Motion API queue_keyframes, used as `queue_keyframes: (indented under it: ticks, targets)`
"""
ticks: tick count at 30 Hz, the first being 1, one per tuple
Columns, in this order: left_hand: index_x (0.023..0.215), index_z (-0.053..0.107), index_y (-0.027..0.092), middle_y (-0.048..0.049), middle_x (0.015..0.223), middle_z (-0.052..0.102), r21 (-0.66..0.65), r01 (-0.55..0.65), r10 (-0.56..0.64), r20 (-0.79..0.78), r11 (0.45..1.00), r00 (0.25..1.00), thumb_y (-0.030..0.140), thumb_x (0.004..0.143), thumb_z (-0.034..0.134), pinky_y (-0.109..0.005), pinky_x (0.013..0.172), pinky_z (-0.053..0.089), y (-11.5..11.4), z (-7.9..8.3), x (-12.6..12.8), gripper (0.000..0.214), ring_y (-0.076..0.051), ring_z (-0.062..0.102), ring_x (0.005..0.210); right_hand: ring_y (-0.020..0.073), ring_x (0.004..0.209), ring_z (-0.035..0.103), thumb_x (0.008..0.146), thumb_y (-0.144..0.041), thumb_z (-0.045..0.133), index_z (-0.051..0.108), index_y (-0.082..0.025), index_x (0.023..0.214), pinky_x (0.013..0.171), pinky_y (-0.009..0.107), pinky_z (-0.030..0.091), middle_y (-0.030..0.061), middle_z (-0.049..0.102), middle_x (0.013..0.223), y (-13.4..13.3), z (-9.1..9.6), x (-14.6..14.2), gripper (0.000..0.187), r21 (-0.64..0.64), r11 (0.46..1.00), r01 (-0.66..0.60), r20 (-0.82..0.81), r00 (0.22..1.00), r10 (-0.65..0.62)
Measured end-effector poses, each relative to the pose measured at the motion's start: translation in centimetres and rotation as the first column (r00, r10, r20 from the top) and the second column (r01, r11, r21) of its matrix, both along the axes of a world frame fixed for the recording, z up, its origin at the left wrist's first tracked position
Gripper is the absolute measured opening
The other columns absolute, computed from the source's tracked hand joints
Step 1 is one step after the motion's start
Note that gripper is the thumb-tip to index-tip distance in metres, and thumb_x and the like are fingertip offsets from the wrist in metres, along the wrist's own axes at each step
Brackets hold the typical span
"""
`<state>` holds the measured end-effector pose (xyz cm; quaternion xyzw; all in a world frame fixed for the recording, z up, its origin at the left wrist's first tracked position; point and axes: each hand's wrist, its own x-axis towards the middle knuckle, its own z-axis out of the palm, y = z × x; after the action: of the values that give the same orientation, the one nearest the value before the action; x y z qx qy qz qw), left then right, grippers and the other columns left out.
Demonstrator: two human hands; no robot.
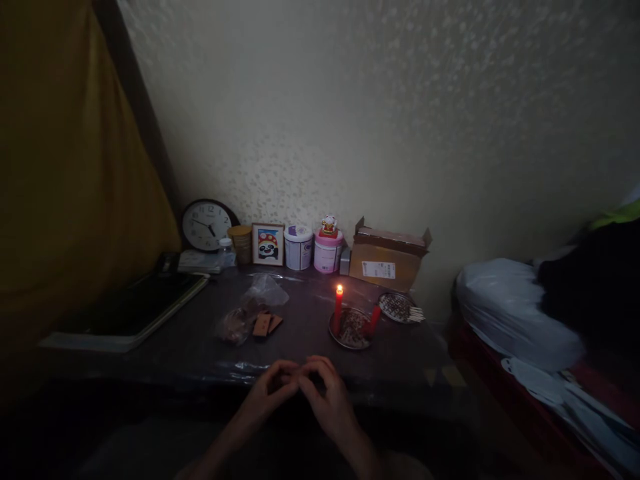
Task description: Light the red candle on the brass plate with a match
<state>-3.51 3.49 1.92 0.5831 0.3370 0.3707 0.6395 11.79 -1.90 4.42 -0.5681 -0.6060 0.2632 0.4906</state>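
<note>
My left hand (pixel 275 385) and my right hand (pixel 324 390) meet at the table's front edge, thumbs and fingers bent and fingertips together. Whatever they may pinch is too small and dark to make out. Beyond my right hand is a metal plate (pixel 351 346) with dark bits on it. A lit red candle (pixel 338 313) stands upright on its left side; a shorter red candle (pixel 375 320) tilts on its right side, with no flame. Past my left hand lie small flat brown pieces (pixel 261 325) beside a crumpled clear plastic bag (pixel 267 289).
A second plate (pixel 385 313) with pale thin sticks (pixel 416 314) is at the right. Along the wall stand a clock (pixel 207 227), a framed panda picture (pixel 268 245), two tubs (pixel 299 249) and a cardboard box (pixel 387 257). A large dark flat object (pixel 135 307) lies left.
</note>
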Motion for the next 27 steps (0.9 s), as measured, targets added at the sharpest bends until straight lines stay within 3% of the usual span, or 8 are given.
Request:
queue_keyframes:
  ticks: [11,18,27]
  targets:
    - [0.096,0.06,0.021,-0.0021,0.09,0.068,0.029,0.015,-0.014,-0.026,0.999,1.0,0.039,0.071,0.066,-0.03,0.082,0.043,0.2,-0.1,-0.4,0.031,-0.022,0.061,0.091,0.0178,0.091,0.061,0.083,-0.035,0.057,0.061,-0.02,0.092,0.08,0.027,0.046,0.0019,0.065,0.094,-0.3,-0.2,0.2,0.019,-0.133,0.989,-0.071,-0.078,0.995,0.061]
    - [0.093,0.062,0.021,-0.0027,0.089,0.068,0.039,-0.015,0.018,-0.063,0.999,0.998,0.041,0.07,0.066,-0.03,0.081,0.043,-0.1,0.9,-0.2,0.031,-0.023,0.06,0.09,0.018,0.091,0.061,0.081,-0.031,0.059,0.061,-0.02,0.095,0.082,0.029,0.046,0.0025,0.065,0.094,-0.4,0.1,0.4,0.018,-0.103,0.992,-0.068,-0.025,0.998,0.065]
    - [0.094,0.062,0.021,-0.0017,0.087,0.067,0.037,-0.024,0.025,-0.045,0.999,0.999,0.04,0.069,0.067,-0.029,0.079,0.044,-0.1,0.3,-0.2,0.031,-0.022,0.06,0.088,0.0174,0.091,0.06,0.079,-0.024,0.059,0.06,-0.02,0.096,0.083,0.029,0.045,0.0024,0.064,0.094,-0.6,0.3,0.4,0.017,-0.059,0.995,-0.076,0.01,0.997,0.076]
